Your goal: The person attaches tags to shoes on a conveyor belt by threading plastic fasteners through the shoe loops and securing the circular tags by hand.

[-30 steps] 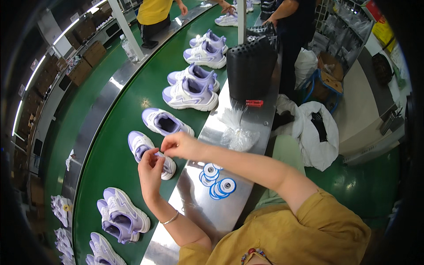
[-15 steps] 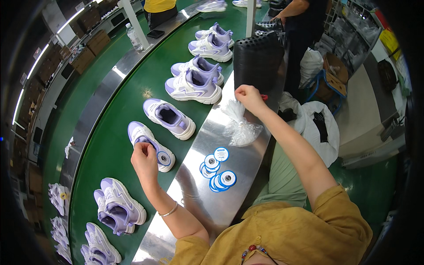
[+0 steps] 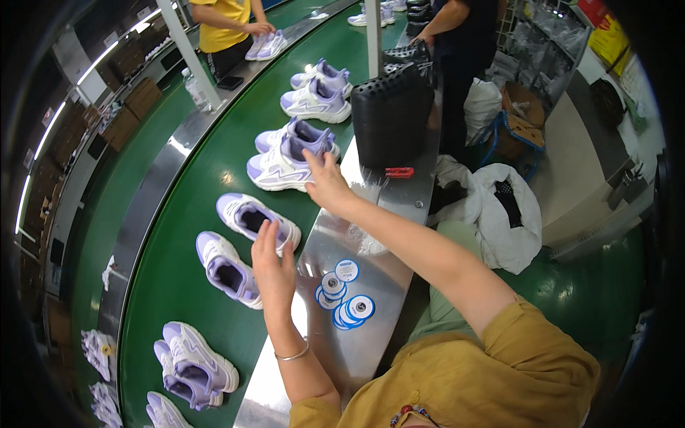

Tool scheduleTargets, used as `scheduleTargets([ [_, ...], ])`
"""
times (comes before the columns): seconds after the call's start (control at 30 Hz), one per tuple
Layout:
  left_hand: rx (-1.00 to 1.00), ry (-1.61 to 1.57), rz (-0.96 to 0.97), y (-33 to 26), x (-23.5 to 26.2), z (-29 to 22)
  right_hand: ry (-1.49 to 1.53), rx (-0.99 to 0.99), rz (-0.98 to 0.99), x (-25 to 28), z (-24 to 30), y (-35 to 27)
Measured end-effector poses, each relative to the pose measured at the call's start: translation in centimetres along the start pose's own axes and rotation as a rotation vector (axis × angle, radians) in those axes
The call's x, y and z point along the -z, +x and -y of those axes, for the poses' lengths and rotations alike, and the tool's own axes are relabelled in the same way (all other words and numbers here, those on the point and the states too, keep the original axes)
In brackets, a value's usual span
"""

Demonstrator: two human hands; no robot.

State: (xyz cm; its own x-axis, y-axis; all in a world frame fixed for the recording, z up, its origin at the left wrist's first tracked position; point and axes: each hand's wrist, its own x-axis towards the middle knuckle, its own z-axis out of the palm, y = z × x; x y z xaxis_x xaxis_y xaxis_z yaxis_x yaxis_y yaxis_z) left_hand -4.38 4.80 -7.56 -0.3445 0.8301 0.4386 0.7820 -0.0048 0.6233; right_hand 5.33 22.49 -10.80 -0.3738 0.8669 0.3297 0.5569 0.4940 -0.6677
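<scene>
Reaching with the right hand (image 3: 325, 182) toward a white-and-lilac sneaker (image 3: 275, 171) at upper centre, spreading thumb and index finger at its heel. Hovering with the left hand (image 3: 275, 267) by another sneaker (image 3: 242, 207), left of centre, raising the fingers close together, thumb apart, leaving contact impossible to tell.

Shiny mtl ledge (image 3: 384, 289), smooth grn belt (image 3: 160, 285), matt shoe soles (image 3: 282, 187)

Just behind the left fingers (image 3: 267, 239), at the wrist: thin silver-coloured bangle (image 3: 292, 354). Farther back from the fingers: mustard-yellow shirt (image 3: 492, 371), creased, with short loose sleeves (image 3: 524, 328). At its neckline, beaded necklace (image 3: 407, 409), reddish and darker beads. Trousers (image 3: 444, 314): pale green.
</scene>
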Motion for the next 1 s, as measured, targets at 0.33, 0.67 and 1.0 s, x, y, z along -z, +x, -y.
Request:
scheduleTargets([
  [0.33,-0.057,0.576,0.12,0.6,-1.7,4.2,0.21,0.119,0.034,-8.0,0.0,1.7],
  [0.67,0.164,0.741,-0.124,0.3,-0.1,12.1,0.205,-0.051,-0.158,-3.1,-4.6,3.0],
  [1.0,-0.078,0.367,-0.104,1.6,-0.9,-0.2,-0.283,-0.171,0.058,3.7,-6.5,1.6],
])
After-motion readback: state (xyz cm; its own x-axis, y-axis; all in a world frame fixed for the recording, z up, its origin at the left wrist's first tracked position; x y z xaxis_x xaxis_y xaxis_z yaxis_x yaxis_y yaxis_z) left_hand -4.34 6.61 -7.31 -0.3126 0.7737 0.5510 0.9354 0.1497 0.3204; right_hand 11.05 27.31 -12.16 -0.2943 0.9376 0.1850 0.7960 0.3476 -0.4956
